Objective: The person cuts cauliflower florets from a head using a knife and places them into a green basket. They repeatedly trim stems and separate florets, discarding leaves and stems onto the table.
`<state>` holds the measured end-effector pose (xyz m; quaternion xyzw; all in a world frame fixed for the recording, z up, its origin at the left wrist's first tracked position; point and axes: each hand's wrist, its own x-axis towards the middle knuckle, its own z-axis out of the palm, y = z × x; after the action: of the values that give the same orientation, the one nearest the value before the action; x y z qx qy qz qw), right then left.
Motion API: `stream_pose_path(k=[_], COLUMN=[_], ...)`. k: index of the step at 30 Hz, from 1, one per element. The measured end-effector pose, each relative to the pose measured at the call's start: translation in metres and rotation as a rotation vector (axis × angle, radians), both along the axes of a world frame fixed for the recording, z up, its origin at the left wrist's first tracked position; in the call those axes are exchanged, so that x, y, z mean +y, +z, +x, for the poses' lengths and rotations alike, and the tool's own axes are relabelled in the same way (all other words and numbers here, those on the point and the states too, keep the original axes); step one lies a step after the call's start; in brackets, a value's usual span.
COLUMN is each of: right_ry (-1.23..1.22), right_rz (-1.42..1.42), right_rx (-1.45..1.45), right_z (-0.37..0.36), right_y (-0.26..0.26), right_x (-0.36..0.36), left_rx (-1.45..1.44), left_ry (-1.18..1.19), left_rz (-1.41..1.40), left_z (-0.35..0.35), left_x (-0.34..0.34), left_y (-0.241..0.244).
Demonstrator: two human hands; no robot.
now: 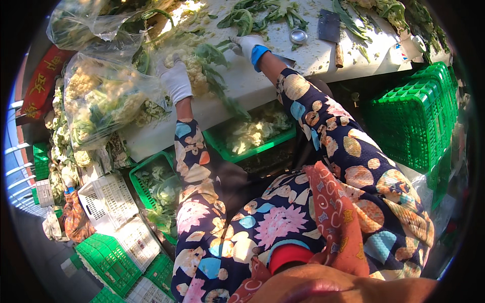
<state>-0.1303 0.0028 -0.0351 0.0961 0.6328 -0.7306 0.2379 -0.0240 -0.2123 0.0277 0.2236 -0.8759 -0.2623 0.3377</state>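
My left hand (176, 79), in a white glove, grips the left side of a cauliflower head (193, 70) on the white worktable (265, 83). Long green leaves (218, 75) trail from the head's right side over the table edge and look blurred. My right hand (248, 44), in a white glove with a blue cuff, is at the stem end of these leaves; its fingertips are partly hidden, so its hold is unclear. A flat metal blade (286, 60) shows beside my right wrist. To my left hand's left, a clear plastic bag (106, 98) holds cauliflower heads.
A cleaver (330, 28) and a round metal lid (298, 36) lie at the right among cut leaves (261, 15). Green crates (248, 153) with cauliflower pieces and leaves are under the table edge. Stacked green crates (416, 117) stand right. Another person's sleeve (75, 216) is at far left.
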Motion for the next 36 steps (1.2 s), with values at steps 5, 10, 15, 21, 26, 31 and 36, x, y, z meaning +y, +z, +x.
stream_pose_path(k=[5,10,15,21,26,31,36], right_ry=[-0.004,0.043,-0.022,0.118,0.244,-0.040,-0.224], right_rz=[-0.354,-0.536,-0.768,0.253,1.266,1.664,1.656], right_rx=[0.071,-0.247,-0.601,0.197,0.658,0.750,0.570], right_z=[0.026,-0.023,-0.031,0.025,0.042,0.056,0.023], right_y=[0.077,-0.044,-0.078,0.036,0.029,0.033,-0.028], right_x=[-0.036,-0.079,-0.029,0.033,0.170,0.210,0.342], left_rx=[0.069,0.197,0.184,0.103,0.201,0.352,0.221], left_ry=[-0.085,-0.252,-0.298,-0.240,-0.290,-0.413,-0.368], left_rz=[0.194,0.498,0.287,0.301,0.424,0.800,0.490], left_z=[0.034,0.046,0.033,0.055,0.042,0.046,0.040], left_x=[-0.057,-0.080,-0.065,-0.083,-0.069,-0.074,-0.052], left_y=[0.005,-0.001,-0.011,-0.024,-0.015,-0.029,-0.010])
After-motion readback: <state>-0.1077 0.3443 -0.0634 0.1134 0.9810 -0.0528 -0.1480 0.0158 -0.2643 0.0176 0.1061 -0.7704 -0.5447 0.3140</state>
